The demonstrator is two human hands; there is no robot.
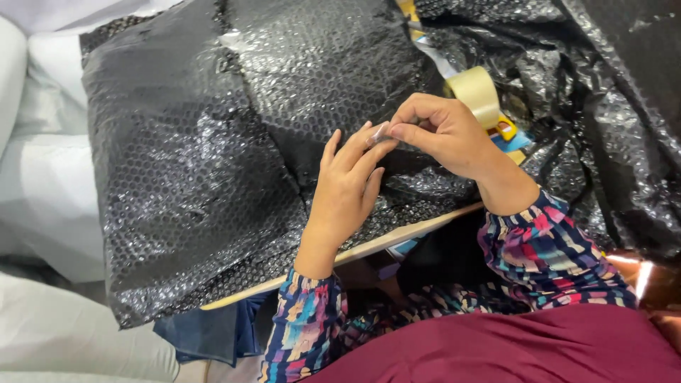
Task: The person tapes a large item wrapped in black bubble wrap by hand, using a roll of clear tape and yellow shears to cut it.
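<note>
Head view, looking down: the person's left hand [347, 188] is resting palm-down on a parcel wrapped in black bubble wrap [213, 149], its fingers [355, 145] lying nearly straight and pointing up toward the right hand [447, 135]. The right hand is hovering just above the parcel with thumb and forefinger closing together in a pinch. Between the two hands a small piece of clear tape [379, 132] is showing, glinting faintly; the right thumb and forefinger are gripping one end, and the tips of the left index and middle fingers are touching the other end, so the tape is sitting right at the meeting point of both sets of fingertips. Whether the tape is already sticking to the wrap cannot be told. A roll of tan packing tape [474, 93] in a dispenser with a yellow part [506, 128] is lying just behind the right hand, on crumpled black plastic sheeting [610, 106] that is spreading over the right of the scene. The parcel is lying on a counter whose pale wooden edge [397, 234] is showing beneath the wrists. Both forearms are wearing multicoloured patterned sleeves [546, 241], above a maroon garment [511, 347].
</note>
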